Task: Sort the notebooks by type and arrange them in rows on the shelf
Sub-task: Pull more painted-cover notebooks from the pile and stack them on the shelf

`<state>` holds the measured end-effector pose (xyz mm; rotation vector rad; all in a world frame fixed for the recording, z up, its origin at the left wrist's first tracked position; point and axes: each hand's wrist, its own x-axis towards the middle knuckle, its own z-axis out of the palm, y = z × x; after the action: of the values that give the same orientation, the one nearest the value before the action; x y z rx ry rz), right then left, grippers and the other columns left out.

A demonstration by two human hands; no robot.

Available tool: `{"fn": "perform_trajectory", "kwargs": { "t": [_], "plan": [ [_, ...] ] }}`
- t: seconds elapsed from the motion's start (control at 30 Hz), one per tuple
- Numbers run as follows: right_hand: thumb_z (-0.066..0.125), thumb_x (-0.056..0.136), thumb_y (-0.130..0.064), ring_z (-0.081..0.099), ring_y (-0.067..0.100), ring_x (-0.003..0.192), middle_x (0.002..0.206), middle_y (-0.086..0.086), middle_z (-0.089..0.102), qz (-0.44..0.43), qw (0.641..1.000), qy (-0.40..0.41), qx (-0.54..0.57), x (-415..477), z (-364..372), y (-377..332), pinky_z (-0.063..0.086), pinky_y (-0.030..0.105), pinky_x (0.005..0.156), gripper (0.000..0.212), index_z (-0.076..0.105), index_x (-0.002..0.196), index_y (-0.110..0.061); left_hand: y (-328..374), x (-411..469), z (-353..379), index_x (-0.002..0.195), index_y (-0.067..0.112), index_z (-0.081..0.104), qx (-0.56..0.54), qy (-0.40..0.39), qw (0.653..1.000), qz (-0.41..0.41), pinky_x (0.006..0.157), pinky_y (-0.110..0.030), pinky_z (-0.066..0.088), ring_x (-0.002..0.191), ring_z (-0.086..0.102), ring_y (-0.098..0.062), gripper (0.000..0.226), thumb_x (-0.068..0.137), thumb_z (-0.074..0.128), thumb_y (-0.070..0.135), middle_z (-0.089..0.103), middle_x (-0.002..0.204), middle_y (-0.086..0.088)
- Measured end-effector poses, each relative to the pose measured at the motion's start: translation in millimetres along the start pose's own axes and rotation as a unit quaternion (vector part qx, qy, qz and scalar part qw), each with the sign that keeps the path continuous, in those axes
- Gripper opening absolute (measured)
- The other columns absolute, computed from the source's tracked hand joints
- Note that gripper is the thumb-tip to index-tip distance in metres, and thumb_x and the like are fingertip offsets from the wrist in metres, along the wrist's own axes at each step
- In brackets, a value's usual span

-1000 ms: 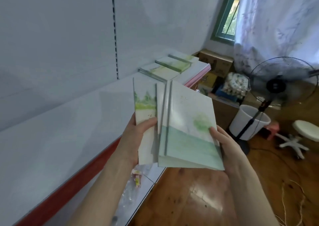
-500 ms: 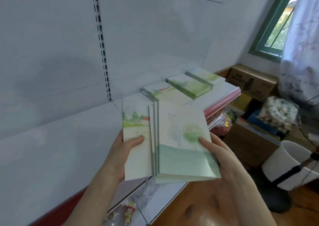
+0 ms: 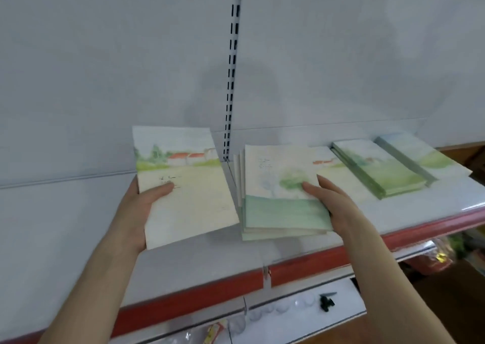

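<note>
single notebook (image 3: 183, 186): thin, flat and rectangular, with a matt paper cover painted in watercolour with red-roofed houses, green trees and a pale yellow field. It is held tilted over the shelf, left of the slotted upright.
notebook stack (image 3: 278, 194): several thin notebooks, their left edges slightly fanned. The top cover is pale, with a green tree and a green band at the near end. It is just right of the single notebook and apart from it. Whether it rests on the shelf cannot be told.
left hand (image 3: 136, 207): grips the single notebook at its left edge, thumb laid across the cover, fingers hidden beneath.
right hand (image 3: 330, 199): holds the notebook stack at its right edge, thumb flat on the top cover, fingers curled underneath.
shelf (image 3: 78, 225): smooth, slightly glossy white board with a red front strip (image 3: 183, 299).
laid notebooks (image 3: 372, 168): flat piles with green-toned covers in a row on the right of the shelf. The nearest one is partly hidden by the notebook stack.
slotted upright (image 3: 232, 81): white metal strip with dark slots, running up the grey back panel.
lower shelf (image 3: 301, 314): white, carrying a small dark object (image 3: 326, 301) and blurred packets.
</note>
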<state>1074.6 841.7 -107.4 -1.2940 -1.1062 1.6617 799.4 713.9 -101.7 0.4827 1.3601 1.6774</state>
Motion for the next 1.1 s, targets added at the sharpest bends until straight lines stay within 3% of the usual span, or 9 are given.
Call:
{"fn": "perform_trajectory", "kwargs": {
  "t": [0.13,0.23,0.3,0.4,0.53,0.9,1.03,1.1],
  "plan": [
    [0.058,0.088,-0.006,0.069,0.016,0.066,0.093,0.005,0.070,0.009,0.998,-0.030,-0.049,29.7,8.1,-0.5,0.055,0.026,0.051,0.021,0.063,0.107,-0.015,5.0,17.0,-17.2,0.102,0.021,0.059,-0.022,0.027,0.999,0.010,0.048,-0.027,0.054,0.062,0.069,-0.010,0.028,0.085,0.055,0.000,0.070,0.086,0.001],
    [0.060,0.088,-0.007,0.068,0.018,0.069,0.092,0.005,0.070,0.028,0.994,-0.032,-0.097,46.3,14.3,1.8,0.055,0.025,0.053,0.020,0.062,0.107,-0.014,3.9,24.4,-20.7,0.105,0.021,0.059,-0.029,0.019,0.999,0.008,0.050,-0.029,0.055,0.065,0.070,-0.012,0.029,0.085,0.054,0.000,0.073,0.080,0.005],
    [0.059,0.089,-0.007,0.065,0.016,0.070,0.087,0.003,0.068,0.032,0.991,-0.034,-0.126,54.2,18.3,2.4,0.054,0.020,0.052,0.019,0.061,0.107,-0.011,3.2,27.1,-20.5,0.110,0.019,0.059,-0.037,0.010,0.999,0.003,0.052,-0.031,0.056,0.069,0.070,-0.014,0.031,0.084,0.054,0.001,0.073,0.085,0.003],
    [0.058,0.090,-0.008,0.058,0.011,0.066,0.077,-0.003,0.063,0.023,0.983,-0.029,-0.180,61.4,18.6,-0.8,0.043,0.010,0.040,0.008,0.062,0.094,-0.014,1.1,29.8,-18.7,0.119,0.017,0.057,-0.039,0.006,0.999,0.001,0.057,-0.036,0.057,0.079,0.070,-0.020,0.038,0.083,0.055,0.004,0.070,0.102,-0.004],
    [0.062,0.086,-0.011,0.063,0.016,0.071,0.087,0.005,0.068,0.008,0.964,-0.023,-0.265,76.2,13.4,-2.7,0.048,0.021,0.055,0.020,0.066,0.105,-0.004,-3.3,29.4,-9.6,0.119,0.016,0.057,-0.045,0.015,0.999,-0.005,0.062,-0.039,0.057,0.084,0.067,-0.024,0.038,0.084,0.055,0.003,0.068,0.107,-0.008],
    [0.060,0.087,-0.016,0.059,0.017,0.079,0.100,0.008,0.065,-0.037,0.943,-0.020,-0.331,86.2,-1.1,-0.8,0.042,0.020,0.058,0.026,0.062,0.109,-0.003,-22.5,21.4,27.6,0.114,0.018,0.059,-0.071,-0.009,0.997,-0.022,0.056,-0.035,0.057,0.074,0.070,-0.019,0.034,0.083,0.055,0.002,0.071,0.099,-0.006],
    [0.062,0.086,-0.021,0.061,0.023,0.096,0.106,0.005,0.065,-0.049,0.937,-0.017,-0.346,81.2,-0.3,3.2,0.049,0.032,0.081,0.029,0.059,0.112,-0.007,-28.6,21.4,47.7,0.108,0.018,0.061,-0.072,-0.034,0.996,-0.031,0.059,-0.035,0.058,0.074,0.070,-0.020,0.029,0.083,0.055,0.003,0.073,0.092,-0.004],
    [0.059,0.088,-0.023,0.057,0.023,0.099,0.100,0.000,0.062,-0.090,0.917,-0.004,-0.389,74.4,1.0,4.5,0.046,0.028,0.083,0.019,0.058,0.105,-0.014,-33.5,23.0,60.7,0.104,0.020,0.061,-0.068,-0.049,0.996,-0.037,0.059,-0.034,0.058,0.072,0.070,-0.018,0.025,0.084,0.055,0.005,0.073,0.089,-0.002]
  ]
}}
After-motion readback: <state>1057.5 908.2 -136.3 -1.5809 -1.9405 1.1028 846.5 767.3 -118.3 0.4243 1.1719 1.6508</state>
